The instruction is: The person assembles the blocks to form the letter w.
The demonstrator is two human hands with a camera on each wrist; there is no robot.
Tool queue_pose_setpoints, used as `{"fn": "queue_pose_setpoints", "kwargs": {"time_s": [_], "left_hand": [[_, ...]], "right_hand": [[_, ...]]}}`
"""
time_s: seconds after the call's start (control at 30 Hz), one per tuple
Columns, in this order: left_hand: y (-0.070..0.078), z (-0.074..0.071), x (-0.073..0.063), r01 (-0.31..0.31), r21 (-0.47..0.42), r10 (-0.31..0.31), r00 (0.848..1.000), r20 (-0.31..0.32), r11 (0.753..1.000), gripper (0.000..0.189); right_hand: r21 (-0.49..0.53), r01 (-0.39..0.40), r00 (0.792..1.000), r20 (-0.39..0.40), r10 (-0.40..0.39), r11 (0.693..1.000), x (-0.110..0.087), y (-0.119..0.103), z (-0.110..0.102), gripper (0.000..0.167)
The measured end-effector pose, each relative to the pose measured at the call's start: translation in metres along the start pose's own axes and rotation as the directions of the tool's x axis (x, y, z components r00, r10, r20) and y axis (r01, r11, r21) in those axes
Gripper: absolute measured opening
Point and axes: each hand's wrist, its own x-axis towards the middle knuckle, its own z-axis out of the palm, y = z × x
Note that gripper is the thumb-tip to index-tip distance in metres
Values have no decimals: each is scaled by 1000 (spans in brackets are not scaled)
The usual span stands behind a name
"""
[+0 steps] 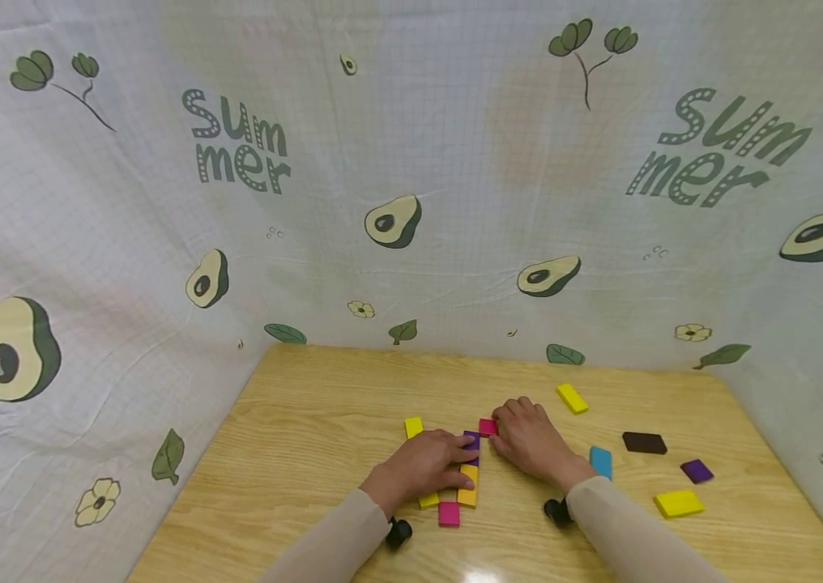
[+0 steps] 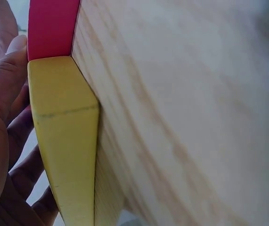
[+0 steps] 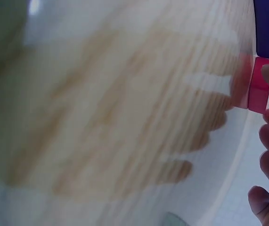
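My left hand (image 1: pixel 422 461) lies across a small layout of flat coloured blocks, its fingers touching a purple block (image 1: pixel 471 460) and an orange block (image 1: pixel 466 497) placed end to end. Yellow pieces (image 1: pixel 414 425) show partly beneath that hand. At the near end sits a pink square block (image 1: pixel 449 513), close to the orange one; the left wrist view has a pink block (image 2: pixel 53 28) against a yellow block (image 2: pixel 68 150). My right hand (image 1: pixel 531 437) pinches a small red block (image 3: pixel 259 89) between thumb and finger, beside the purple block's far end.
Loose on the table's right side lie a yellow block (image 1: pixel 572 398), a blue block (image 1: pixel 601 462) partly behind the right forearm, a dark brown block (image 1: pixel 644 443), a small purple block (image 1: pixel 697 471) and another yellow block (image 1: pixel 679 503). A printed cloth (image 1: pixel 455 162) hangs around the table (image 1: pixel 295 429).
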Motion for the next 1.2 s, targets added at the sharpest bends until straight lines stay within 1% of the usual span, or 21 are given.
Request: {"fn": "queue_pose_setpoints", "kwargs": {"time_s": [0.17, 0.3, 0.53, 0.67, 0.8, 0.97, 1.07, 1.2], "left_hand": [[1, -1, 0, 8, 4, -8, 1000, 4, 1000, 58], [2, -2, -1, 11, -4, -11, 1000, 5, 1000, 58], [2, -2, -3, 6, -17, -6, 1000, -1, 1000, 58], [3, -3, -3, 4, -19, -4, 1000, 7, 1000, 58], [3, -4, -4, 6, -7, -6, 1000, 8, 1000, 58], [3, -4, -4, 18, -19, -18, 1000, 17, 1000, 58], [4, -3, -4, 22, -28, -21, 1000, 20, 999, 57], [3, -2, -3, 20, -26, -20, 1000, 19, 999, 58]], "right_hand": [[36, -40, 999, -17, 40, 999, -3, 2, -5, 35], [44, -52, 998, -45, 54, 998, -9, 10, -11, 34], [-1, -68, 992, -102, 67, 998, -23, 35, -21, 31], [-8, -82, 990, -115, 81, 997, -29, 51, -29, 31], [-35, -115, 988, -109, 111, 993, -33, 66, -35, 33], [-91, -182, 981, -83, 175, 979, -41, 83, -36, 40], [-120, -208, 978, -57, 202, 971, -47, 89, -35, 41], [-139, -232, 973, -22, 231, 963, -52, 92, -34, 39]]}}
